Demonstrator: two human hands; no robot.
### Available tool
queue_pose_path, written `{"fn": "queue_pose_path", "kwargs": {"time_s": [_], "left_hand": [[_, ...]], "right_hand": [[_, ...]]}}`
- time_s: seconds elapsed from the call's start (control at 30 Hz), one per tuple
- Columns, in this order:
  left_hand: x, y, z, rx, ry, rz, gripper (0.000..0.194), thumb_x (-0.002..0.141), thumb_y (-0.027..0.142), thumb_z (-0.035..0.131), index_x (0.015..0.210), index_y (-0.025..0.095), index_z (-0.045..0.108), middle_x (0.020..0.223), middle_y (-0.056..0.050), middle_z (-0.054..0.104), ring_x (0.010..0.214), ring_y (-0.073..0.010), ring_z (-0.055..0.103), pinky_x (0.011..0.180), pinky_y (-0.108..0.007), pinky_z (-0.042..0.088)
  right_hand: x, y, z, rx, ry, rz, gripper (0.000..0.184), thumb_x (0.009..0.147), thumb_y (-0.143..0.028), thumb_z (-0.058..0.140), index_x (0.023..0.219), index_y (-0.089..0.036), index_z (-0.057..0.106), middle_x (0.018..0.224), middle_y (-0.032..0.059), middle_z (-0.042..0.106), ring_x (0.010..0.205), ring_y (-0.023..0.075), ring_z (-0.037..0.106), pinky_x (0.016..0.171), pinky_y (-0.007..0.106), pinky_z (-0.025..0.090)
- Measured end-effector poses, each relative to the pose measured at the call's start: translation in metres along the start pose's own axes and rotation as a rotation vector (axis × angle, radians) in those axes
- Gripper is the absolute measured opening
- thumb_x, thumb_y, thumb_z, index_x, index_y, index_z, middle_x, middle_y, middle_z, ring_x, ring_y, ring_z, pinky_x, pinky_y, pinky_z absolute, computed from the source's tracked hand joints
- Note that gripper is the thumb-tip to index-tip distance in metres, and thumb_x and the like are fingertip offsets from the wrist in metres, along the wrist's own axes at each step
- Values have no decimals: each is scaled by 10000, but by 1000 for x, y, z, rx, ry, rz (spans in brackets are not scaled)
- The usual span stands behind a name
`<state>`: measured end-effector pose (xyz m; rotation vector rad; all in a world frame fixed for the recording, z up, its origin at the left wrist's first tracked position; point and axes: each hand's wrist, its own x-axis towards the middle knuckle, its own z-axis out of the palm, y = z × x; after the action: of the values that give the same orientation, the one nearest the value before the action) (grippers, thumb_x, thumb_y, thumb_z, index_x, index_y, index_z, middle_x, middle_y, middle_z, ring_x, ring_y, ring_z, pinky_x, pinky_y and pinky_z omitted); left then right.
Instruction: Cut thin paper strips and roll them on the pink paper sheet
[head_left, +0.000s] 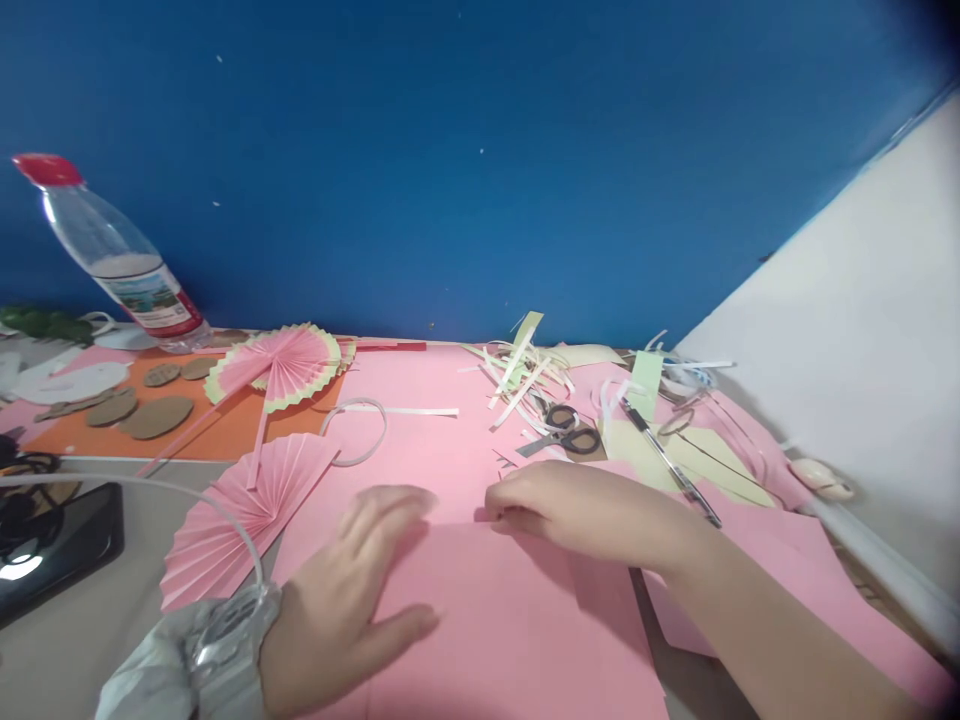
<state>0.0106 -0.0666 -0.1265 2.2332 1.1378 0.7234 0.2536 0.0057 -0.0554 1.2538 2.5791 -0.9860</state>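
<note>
A sheet of pink paper [517, 620] lies in front of me, its far edge on top of more pink paper [420, 450]. My left hand [360, 590] is over the sheet's left part, fingers stretched and thumb apart, slightly blurred. Curled fingers of my right hand [532, 505] close on the sheet's far edge; the fingertips are partly hidden. Just beyond the right hand are black-handled scissors [574, 435]. A pleated pink paper fan [251, 510] lies left of the left hand.
Several paper strips [529, 370] are heaped near the blue wall [480, 180]. A pen [671, 465] lies at right. At left are a round pink-and-green fan [300, 360], cardboard ovals [157, 417], a bottle [142, 280] and a black phone-like device [67, 550].
</note>
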Motion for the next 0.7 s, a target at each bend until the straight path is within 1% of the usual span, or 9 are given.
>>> {"fn": "queue_pose_path", "kwargs": {"time_s": [0.07,0.13,0.2,0.3,0.37,0.43,0.5,0.57,0.7], "left_hand": [[-2,0,3,103,-175,135,590,837,467,560,1346,276,330,1384,-69,433,1288,-247,356,1070,-410,310],[-2,-5,8,173,-321,225,703,836,565,494,1418,254,254,1481,-74,329,1352,-265,277,1114,-431,229],[0,-11,12,220,-422,280,789,847,589,442,1468,218,126,1533,-101,174,1391,-296,183,1124,-473,173],[4,-15,15,237,-523,311,798,848,580,421,1475,212,90,1538,-105,68,1400,-323,115,1113,-522,153],[4,-11,15,256,-514,271,771,847,576,420,1469,217,139,1537,-87,73,1403,-304,112,1120,-510,144],[4,-5,14,283,-463,214,737,839,562,451,1455,237,208,1536,-52,108,1407,-264,131,1133,-468,138],[3,1,13,301,-424,167,725,815,535,511,1438,262,257,1534,-14,145,1405,-233,157,1143,-426,135],[2,4,13,288,-409,155,735,796,517,549,1431,268,274,1530,-5,174,1401,-229,176,1145,-412,137],[0,1,11,111,-313,151,732,819,554,521,1435,264,253,1506,-27,285,1375,-237,249,1136,-416,169]], "right_hand": [[-1,1,1,-22,23,-16,202,873,-205,473,880,-266,665,914,-38,694,814,138,610,632,233,373],[-3,6,-1,-96,96,28,178,884,-235,470,869,-258,646,911,-33,682,810,133,607,624,225,373],[-5,14,-4,-269,216,161,179,895,-254,457,814,-228,615,809,-16,657,703,134,594,551,226,344],[-1,27,-6,-499,359,332,154,885,-189,438,842,-184,587,748,27,608,583,154,555,472,252,254],[7,33,-3,-541,407,351,221,854,-95,428,1012,-164,566,862,70,608,644,183,574,481,262,246],[18,39,1,-565,431,339,421,807,-6,424,1181,-183,498,1002,97,586,762,208,591,515,263,280],[30,43,6,-569,440,311,555,768,50,422,1251,-222,456,1087,107,555,852,224,585,559,266,318],[41,47,7,-552,450,279,539,763,65,416,1214,-220,491,1094,112,547,882,230,575,597,275,347],[52,43,-1,-456,487,181,281,807,27,408,936,-158,575,1007,114,571,903,233,564,694,305,403]]}}
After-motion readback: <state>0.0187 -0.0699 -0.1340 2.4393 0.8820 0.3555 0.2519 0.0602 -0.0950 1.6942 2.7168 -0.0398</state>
